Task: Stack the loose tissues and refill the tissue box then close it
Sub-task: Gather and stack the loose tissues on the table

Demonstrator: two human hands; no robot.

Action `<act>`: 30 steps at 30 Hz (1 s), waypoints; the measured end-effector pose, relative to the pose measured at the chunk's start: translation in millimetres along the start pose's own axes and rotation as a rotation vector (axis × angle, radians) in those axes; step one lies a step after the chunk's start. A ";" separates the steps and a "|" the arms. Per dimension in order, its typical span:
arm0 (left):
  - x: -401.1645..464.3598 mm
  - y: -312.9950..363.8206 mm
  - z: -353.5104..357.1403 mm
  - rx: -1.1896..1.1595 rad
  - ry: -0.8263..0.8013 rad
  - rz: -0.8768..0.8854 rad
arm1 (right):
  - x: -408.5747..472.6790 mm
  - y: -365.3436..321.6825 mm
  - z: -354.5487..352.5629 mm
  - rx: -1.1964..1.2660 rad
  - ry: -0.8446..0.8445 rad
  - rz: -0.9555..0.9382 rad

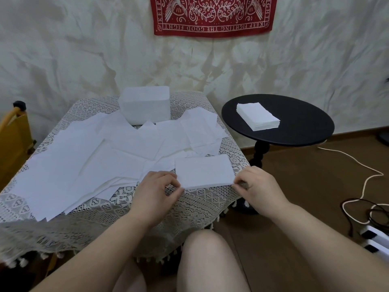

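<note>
Head view: both hands' fingers [168,182] pinch a folded tissue [204,170] beside loose tissues [84,161] and tissue box [145,107].

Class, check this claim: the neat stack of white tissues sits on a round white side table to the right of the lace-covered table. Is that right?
Not quite. The head view shows the neat stack of white tissues on a round black side table, not a white one. It does stand right of the lace-covered table.

Lace-covered table [195,207] bears loose tissues [84,165] and tissue box [145,107].
</note>
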State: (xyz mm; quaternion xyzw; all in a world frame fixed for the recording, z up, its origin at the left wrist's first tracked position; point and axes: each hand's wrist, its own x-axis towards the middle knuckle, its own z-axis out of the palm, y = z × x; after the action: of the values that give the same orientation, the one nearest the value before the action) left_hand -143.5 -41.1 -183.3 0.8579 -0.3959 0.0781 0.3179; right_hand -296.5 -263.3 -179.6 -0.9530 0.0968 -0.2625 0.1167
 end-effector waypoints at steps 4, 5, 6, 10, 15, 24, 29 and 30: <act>-0.6 -1.0 -0.7 -0.001 -0.003 0.007 | 0.3 -0.4 0.0 -0.009 0.020 -0.010; -0.5 -1.3 -0.4 -0.002 0.000 0.009 | 0.2 -0.4 0.0 -0.005 0.024 -0.017; -0.5 -1.4 -0.2 0.000 0.000 0.011 | 0.2 -0.3 0.1 -0.005 0.017 -0.023; 1.8 1.0 -2.8 0.035 0.012 0.028 | 2.4 0.1 -3.2 -0.001 -0.021 0.002; 43.2 4.8 -16.0 0.072 0.085 0.037 | 38.7 -4.5 -15.7 0.161 0.021 0.198; 166.4 -5.3 12.3 0.050 0.076 0.014 | 147.5 34.6 2.3 0.455 0.054 0.566; 190.8 -29.5 43.9 0.074 0.068 -0.077 | 204.5 62.0 27.9 0.353 -0.029 0.597; 190.5 -33.0 47.4 0.077 0.080 -0.080 | 214.2 64.9 34.5 0.305 -0.064 0.578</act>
State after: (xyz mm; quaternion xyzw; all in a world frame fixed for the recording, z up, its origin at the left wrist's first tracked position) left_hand 3.4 -173.9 -163.0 0.8809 -0.3449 0.1149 0.3032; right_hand -105.8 -371.9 -123.9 -0.8654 0.3192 -0.1999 0.3306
